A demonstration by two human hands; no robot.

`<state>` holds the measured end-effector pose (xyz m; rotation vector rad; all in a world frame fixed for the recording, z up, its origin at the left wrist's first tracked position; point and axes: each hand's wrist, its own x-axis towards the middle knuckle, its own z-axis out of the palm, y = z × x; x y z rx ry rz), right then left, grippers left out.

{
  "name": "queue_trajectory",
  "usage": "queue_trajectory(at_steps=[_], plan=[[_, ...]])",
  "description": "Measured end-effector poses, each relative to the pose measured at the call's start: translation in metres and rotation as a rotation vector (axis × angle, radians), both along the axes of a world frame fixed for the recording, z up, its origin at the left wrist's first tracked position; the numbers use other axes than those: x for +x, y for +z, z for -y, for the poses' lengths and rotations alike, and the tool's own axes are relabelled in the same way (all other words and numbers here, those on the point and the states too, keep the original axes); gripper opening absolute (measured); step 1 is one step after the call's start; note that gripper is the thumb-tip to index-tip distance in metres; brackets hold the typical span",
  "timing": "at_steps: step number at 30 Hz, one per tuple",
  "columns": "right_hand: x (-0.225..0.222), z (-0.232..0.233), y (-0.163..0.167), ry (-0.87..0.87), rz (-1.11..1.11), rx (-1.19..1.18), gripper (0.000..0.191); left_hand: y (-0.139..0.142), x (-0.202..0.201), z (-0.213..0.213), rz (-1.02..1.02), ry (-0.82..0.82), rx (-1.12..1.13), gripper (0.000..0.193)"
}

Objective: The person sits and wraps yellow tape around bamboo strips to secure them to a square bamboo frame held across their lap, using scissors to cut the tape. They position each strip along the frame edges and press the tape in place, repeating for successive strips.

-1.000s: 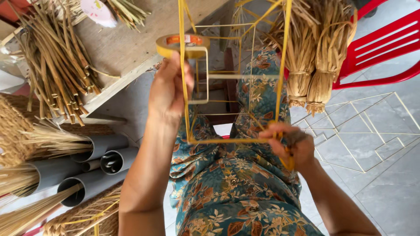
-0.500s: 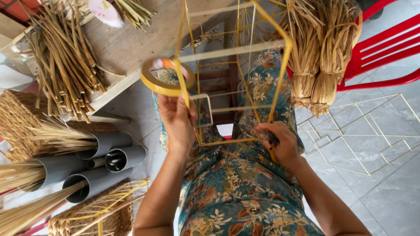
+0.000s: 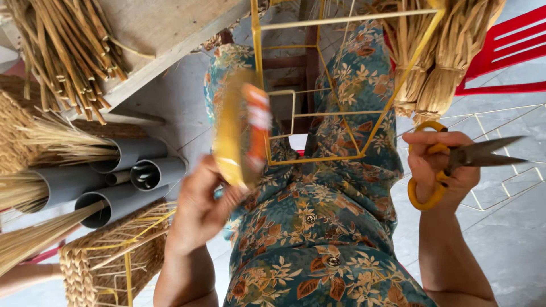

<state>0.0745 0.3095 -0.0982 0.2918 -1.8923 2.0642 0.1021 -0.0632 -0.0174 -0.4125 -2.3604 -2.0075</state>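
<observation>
Grey tiled floor (image 3: 512, 227) below. Left hand (image 3: 199, 207) clenched on blurred tape roll (image 3: 242, 133), beside wire frame (image 3: 341, 85) over lap. Right hand (image 3: 441, 167) grasping yellow-handled scissors (image 3: 455, 162), blades pointing right.

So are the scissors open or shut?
Shut, it seems. The scissors in the right hand show their blades as one dark point, with no gap between them.

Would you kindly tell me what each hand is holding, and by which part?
The left hand grips a yellow tape roll at its lower rim. The right hand holds scissors by their yellow handle loops, blades pointing away to the right.
</observation>
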Motion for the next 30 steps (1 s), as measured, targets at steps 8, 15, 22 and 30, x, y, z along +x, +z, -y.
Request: queue_trajectory(at_steps=[8, 15, 22, 30], plan=[[-0.004, 0.015, 0.017, 0.547, 0.127, -0.366, 0.055, 0.023, -0.035, -0.047, 0.149, -0.716, 0.012, 0.023], [-0.011, 0.014, 0.003, 0.631, 0.021, -0.276, 0.040, 0.026, -0.063, -0.050, -0.239, -0.084, -0.549, 0.025], [-0.021, 0.021, -0.006, 0.450, 0.047, -0.170, 0.044, 0.009, -0.067, -0.065, -0.362, 0.169, -0.709, 0.023], [-0.028, 0.019, -0.013, 0.472, 0.032, -0.245, 0.042, -0.011, -0.074, -0.076, -0.388, 0.252, -0.702, 0.019]])
